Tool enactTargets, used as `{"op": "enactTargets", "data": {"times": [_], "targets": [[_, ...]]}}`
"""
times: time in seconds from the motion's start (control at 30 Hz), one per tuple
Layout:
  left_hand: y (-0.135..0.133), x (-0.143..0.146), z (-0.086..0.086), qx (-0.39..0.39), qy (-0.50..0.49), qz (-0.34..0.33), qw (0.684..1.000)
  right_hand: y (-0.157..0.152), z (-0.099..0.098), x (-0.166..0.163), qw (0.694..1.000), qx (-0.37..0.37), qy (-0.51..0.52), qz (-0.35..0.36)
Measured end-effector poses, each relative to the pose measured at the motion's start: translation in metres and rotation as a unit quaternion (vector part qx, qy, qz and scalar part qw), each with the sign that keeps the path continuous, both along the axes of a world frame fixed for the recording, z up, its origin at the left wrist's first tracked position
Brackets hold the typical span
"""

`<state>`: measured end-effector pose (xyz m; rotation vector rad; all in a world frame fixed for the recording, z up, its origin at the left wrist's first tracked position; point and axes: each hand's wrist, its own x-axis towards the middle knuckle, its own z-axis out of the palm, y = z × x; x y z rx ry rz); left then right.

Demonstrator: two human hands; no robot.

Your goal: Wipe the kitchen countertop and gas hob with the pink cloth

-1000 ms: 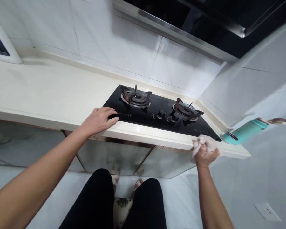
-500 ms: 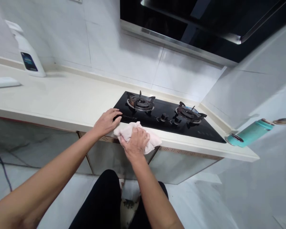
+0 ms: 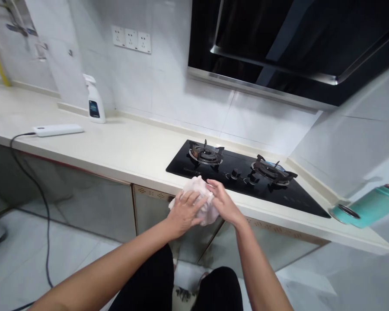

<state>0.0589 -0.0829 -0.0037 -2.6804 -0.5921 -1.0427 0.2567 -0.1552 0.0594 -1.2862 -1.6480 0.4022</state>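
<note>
A pale pink cloth (image 3: 199, 194) is bunched between both of my hands, in front of the cream countertop's front edge (image 3: 142, 175). My left hand (image 3: 183, 211) wraps its fingers over the cloth's left side. My right hand (image 3: 222, 201) closes on its right side. Just behind them lies a black glass gas hob (image 3: 243, 179) with two burners and two knobs.
A white spray bottle (image 3: 94, 100) stands by the wall at the left, near a white power bank (image 3: 57, 129) with a dark cable hanging to the floor. A teal flask (image 3: 365, 211) juts out at the right. A black range hood (image 3: 294, 39) hangs above.
My left hand left the counter edge and joined my right hand on the cloth. The cloth came from the counter's right end to the hob's left front. The view swung left and up.
</note>
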Motion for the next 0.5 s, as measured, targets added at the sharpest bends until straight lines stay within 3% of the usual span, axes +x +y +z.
{"op": "enactTargets", "data": {"times": [0.1, 0.17, 0.27, 0.37, 0.5], "targets": [[0.006, 0.020, 0.005, 0.024, 0.012, 0.065, 0.998, -0.013, 0.007, 0.032, 0.989, 0.066, 0.043, -0.128], [0.005, 0.036, 0.007, 0.037, 0.023, 0.081, 0.996, -0.023, 0.010, 0.057, 0.971, 0.085, -0.037, -0.219], [-0.006, 0.060, 0.009, 0.068, 0.087, 0.042, 0.993, -0.031, 0.002, 0.090, 0.934, 0.067, -0.184, -0.300], [-0.023, 0.080, 0.016, 0.084, 0.164, 0.021, 0.983, -0.031, -0.018, 0.106, 0.903, 0.021, -0.283, -0.324], [-0.027, 0.088, 0.027, 0.104, 0.223, 0.031, 0.969, -0.033, -0.040, 0.116, 0.889, -0.041, -0.345, -0.298]]}}
